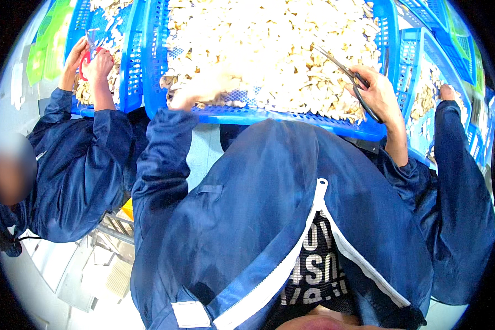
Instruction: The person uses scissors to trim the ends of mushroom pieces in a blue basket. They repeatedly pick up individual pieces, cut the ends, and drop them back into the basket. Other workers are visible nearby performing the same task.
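Observation:
A wide blue perforated tray [155,69] lies in front of me, heaped with pale cream pieces [291,60] that look like cut mushrooms. Over the tray's near left corner, among the pieces, is my left hand [201,91]; motion smears its fingers, and whether it holds a piece cannot be made out. At the tray's near right side my right hand [378,94] is closed around black-handled scissors [344,67]. Their slim metal blades point up and left over the heap. One black handle loop sticks out below the palm.
On the left, a person in a dark blue jacket [82,165] holds red-handled scissors [84,67] over another blue tray [133,66]. At right, another person's hand [448,92] reaches into a further blue tray [406,71]. Green crates [49,41] stand far left.

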Demonstrator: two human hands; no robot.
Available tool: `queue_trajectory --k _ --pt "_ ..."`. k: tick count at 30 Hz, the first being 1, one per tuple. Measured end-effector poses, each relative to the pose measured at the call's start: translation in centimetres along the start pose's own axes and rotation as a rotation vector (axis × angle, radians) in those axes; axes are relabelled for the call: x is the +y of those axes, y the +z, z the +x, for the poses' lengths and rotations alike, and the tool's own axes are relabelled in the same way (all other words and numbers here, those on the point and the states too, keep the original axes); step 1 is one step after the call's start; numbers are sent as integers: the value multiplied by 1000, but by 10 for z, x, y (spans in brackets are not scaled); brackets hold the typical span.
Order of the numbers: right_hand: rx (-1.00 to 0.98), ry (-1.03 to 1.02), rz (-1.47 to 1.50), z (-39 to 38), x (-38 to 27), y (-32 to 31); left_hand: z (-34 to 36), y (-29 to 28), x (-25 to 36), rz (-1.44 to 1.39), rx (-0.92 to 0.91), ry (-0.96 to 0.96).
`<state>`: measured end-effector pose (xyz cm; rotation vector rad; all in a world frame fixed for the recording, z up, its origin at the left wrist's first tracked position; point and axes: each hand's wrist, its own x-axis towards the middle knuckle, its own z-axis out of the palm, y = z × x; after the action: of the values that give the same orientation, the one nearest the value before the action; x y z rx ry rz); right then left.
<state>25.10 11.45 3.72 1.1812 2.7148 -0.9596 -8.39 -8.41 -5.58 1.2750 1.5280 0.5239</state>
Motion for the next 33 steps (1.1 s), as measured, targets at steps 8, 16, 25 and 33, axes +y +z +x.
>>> queue_trajectory --k 8,16,25,33 --pt "181 248 250 -49 34 -9 -50 -74 -4 251 313 -319" --pt "526 113 68 -64 58 7 -55 -22 10 712 -25 -639" --pt "532 105 107 -72 60 17 -87 -41 -23 300 593 -504" --pt "649 40 -181 -76 51 28 -56 -16 -13 413 384 -460"
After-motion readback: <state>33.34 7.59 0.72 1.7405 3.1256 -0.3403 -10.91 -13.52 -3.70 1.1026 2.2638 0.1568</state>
